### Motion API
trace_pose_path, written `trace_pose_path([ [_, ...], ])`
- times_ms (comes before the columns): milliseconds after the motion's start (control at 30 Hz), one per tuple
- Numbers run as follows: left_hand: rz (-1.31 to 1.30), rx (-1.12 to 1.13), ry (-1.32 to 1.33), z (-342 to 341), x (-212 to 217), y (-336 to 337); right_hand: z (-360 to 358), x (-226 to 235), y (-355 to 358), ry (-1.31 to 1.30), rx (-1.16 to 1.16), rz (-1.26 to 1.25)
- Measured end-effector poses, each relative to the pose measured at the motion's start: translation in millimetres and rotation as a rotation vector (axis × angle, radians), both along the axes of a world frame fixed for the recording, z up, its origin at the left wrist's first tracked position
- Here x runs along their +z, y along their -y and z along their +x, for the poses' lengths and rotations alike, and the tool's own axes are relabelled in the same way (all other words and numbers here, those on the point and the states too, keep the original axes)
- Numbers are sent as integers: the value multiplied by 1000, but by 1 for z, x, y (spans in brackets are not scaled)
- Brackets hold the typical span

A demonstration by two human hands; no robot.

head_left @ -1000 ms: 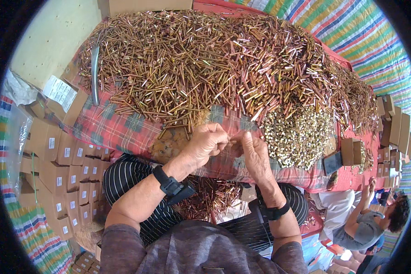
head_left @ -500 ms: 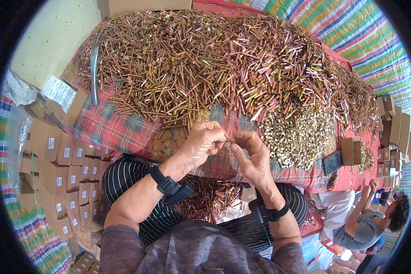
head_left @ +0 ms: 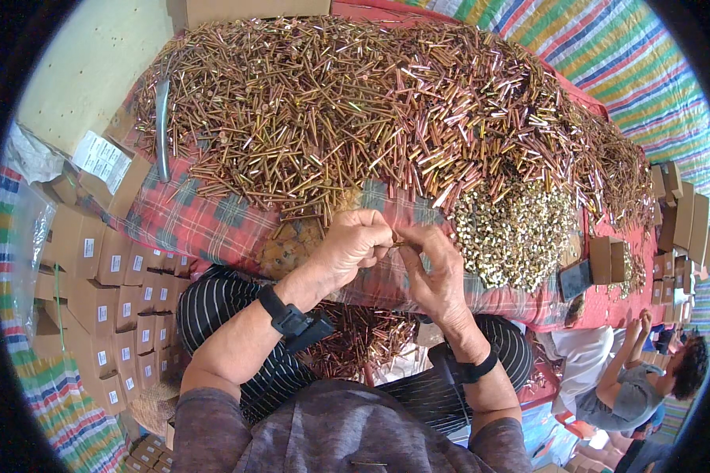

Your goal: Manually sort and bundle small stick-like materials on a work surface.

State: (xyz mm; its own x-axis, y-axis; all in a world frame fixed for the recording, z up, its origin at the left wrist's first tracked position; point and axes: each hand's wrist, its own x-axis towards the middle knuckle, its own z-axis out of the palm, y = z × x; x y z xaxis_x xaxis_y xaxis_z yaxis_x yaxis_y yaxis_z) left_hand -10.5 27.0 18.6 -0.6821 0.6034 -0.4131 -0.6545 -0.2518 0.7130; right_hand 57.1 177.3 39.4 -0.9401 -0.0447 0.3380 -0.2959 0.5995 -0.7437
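Note:
My left hand point(head_left: 356, 243) and my right hand point(head_left: 435, 272) meet over the near edge of the plaid cloth, fingertips pinched together. Between them a small brass-coloured metal piece point(head_left: 397, 243) shows; the fingers hide most of it, so its kind is unclear. Just beyond my hands spreads a wide heap of long brass- and copper-coloured bolts point(head_left: 292, 110). To the right of my right hand lies a heap of small shiny nut-like metal pieces point(head_left: 517, 236). More bolts point(head_left: 363, 343) lie in a pile below my hands, between my knees.
A curved metal strip point(head_left: 162, 130) rests at the heap's left end. Stacked cardboard boxes point(head_left: 95, 315) with white labels stand to my left. A small open box point(head_left: 607, 260) and a dark tray point(head_left: 576, 281) sit at the right. Beyond them another person point(head_left: 631, 394) works.
My right fingers have curled in a little and shifted at the pinch, while my left hand stays almost in place. The other person's hands have moved slightly.

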Motion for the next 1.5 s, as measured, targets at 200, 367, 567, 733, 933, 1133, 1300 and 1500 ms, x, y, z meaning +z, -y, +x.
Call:
trace_pose_path([
  [200,-122,29,-289,1,-2,-4,2,-7,1,-93,-63,221],
  [367,-210,-6,-473,0,-7,-4,3,-4,-2,-78,-64,332],
  [567,-214,-65,-479,-3,4,1,0,-9,-14,-107,-190,459],
  [733,-97,-23,-158,-4,2,-1,2,-4,-10,75,-176,-46],
  [933,9,44,-23,-2,-3,-2,1,-6,-3,343,-151,-768],
  [1133,17,50,-6,1,1,-5,3,-8,0,357,-107,-813],
  [1300,-3,53,-23,2,-1,-4,4,-11,4,391,-126,-854],
  [1500,-53,18,-192,4,2,-4,4,-9,-3,233,-94,-296],
])
